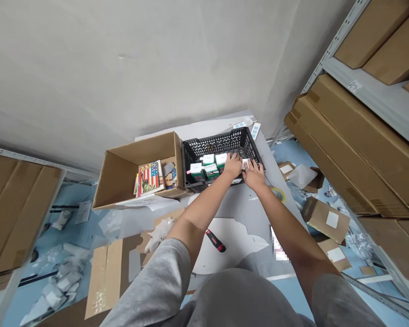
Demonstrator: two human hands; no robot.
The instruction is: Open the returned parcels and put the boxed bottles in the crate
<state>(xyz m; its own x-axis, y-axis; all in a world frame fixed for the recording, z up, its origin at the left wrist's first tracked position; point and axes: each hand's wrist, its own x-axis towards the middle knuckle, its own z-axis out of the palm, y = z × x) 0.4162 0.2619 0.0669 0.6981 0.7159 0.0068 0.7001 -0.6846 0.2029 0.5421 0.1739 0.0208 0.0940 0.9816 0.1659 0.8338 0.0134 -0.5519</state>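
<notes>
My left hand (233, 165) and my right hand (254, 174) are side by side at the near right part of a black plastic crate (209, 143). Between them is a small white-topped box (244, 164), with the fingers of both hands on its sides; most of it is hidden by the hands. Left of my left hand, several small green boxes with white tops stand in the crate, one of them a green-and-white box (197, 170) at the left end. The crate's right end shows its mesh floor.
An open cardboard box (117, 175) with books (150, 178) adjoins the crate's left side. A red-and-black utility knife (216, 240) lies on the near tabletop. A tape roll (278, 195) is by my right forearm. Shelves with cartons (354, 150) flank both sides; packaging litters the floor.
</notes>
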